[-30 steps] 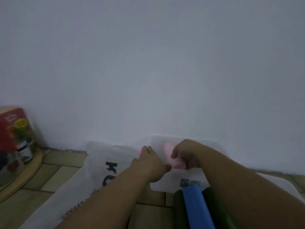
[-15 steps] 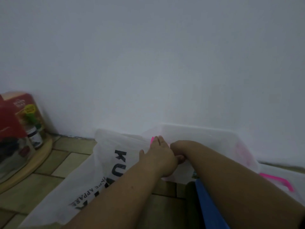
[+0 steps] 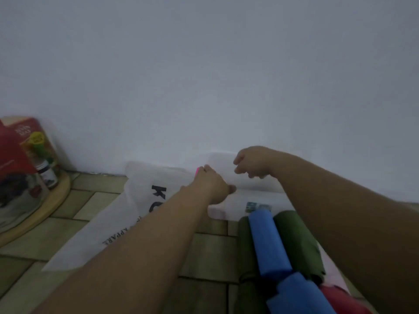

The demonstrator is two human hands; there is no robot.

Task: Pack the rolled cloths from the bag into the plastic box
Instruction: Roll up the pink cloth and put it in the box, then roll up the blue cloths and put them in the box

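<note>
**A:** What is different from a second ago?

**B:** Back then the right hand [image 3: 254, 163] pinched a pale pink roll over the plastic box [image 3: 226, 207]. Now it is above the rim with its fingers curled, and nothing shows in them. I judge that roll is packed.

**A:** And the other hand?

**B:** As before, the left hand [image 3: 213, 184] lies with straight fingers on the box's left edge, holding nothing that I can see.

**A:** What do the containers hold?

**B:** The bag [image 3: 140, 200] is the biggest, white with black lettering, slumped on the tiled floor [image 3: 204, 252] against the box. Its inside is hidden. The box is cloudy plastic, and I cannot make out the pink roll through it.

**A:** What is still to pack?

**B:** Just in front of the box lies a blue roll [image 3: 267, 245] between a green roll [image 3: 294, 241] and a darker green roll [image 3: 244, 243]. A red roll [image 3: 340, 300] is nearer me. Smallest is a pink tab [image 3: 197, 171] at the left fingertips, perhaps the box's latch.
</note>
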